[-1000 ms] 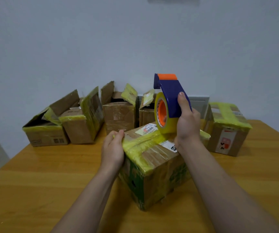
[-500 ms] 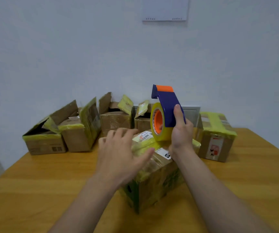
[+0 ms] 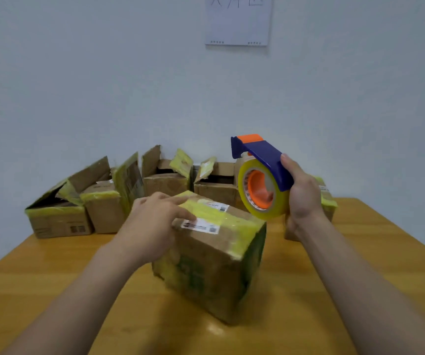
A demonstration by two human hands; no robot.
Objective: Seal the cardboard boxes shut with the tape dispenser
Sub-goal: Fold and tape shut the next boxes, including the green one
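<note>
Tabletop (image 3: 52, 278) centre, the near box (image 3: 214, 254) has swung round under its yellow tape, the tape dispenser (image 3: 262, 183) now lifted clear just to its right, gripped by the curled right hand (image 3: 301, 196), while the left hand (image 3: 152, 226) has slid flat on top, so this strip looks done, open boxes (image 3: 165, 175) waiting behind.

The left hand (image 3: 155, 221) lies with straight fingers on the yellow-taped top of a closed brown cardboard box (image 3: 214, 260), which stands on the orange-brown wooden counter (image 3: 52, 278). The right hand (image 3: 302, 198) grips a blue-and-orange plastic tape dispenser (image 3: 262, 180) with its yellowish roll, raised just right of that box. Beyond the left hand sits a row of open-flapped cardboard boxes (image 3: 165, 183). Another yellow-taped carton (image 3: 328, 201) shows behind the right hand.
</note>
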